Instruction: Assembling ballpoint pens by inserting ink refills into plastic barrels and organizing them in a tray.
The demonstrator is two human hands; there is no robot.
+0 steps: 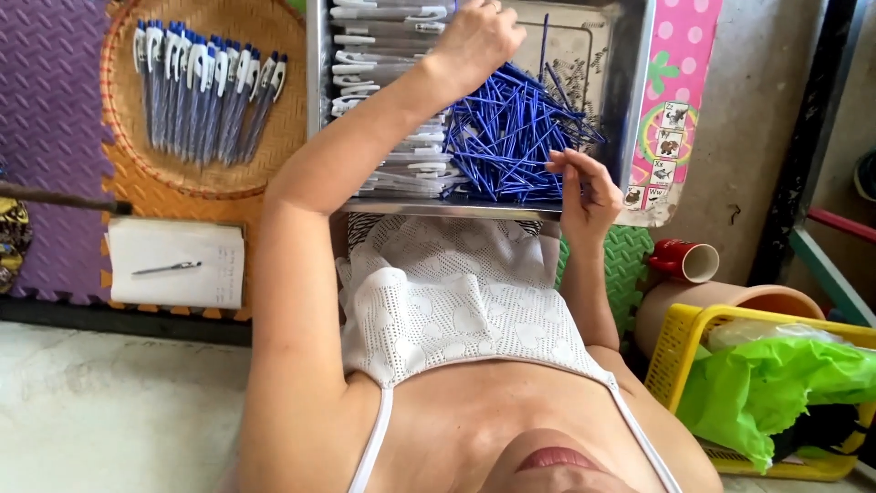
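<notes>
head camera view over a seated person sorting pen parts in a metal tray (639, 110) resting at the lap: the left hand (474, 41) reaches to the far side of the tray with fingers curled together, though what they pinch cannot be told, while the right hand (584, 187) hovers at the near edge of the blue refills (511, 137), thumb and fingertips lightly pinched over one thin rod; judged from the tangle, lifting a single refill by its end, clear of its neighbours, would keep the heap from dragging along; white pen barrels (392, 91) lie stacked along the tray's left half; on the foam floor mats (55, 137) sit a woven basket (283, 137) of finished pens, a notepad (178, 260) with a pen, a red cup (684, 260) and a yellow crate (680, 347) with a green bag
</notes>
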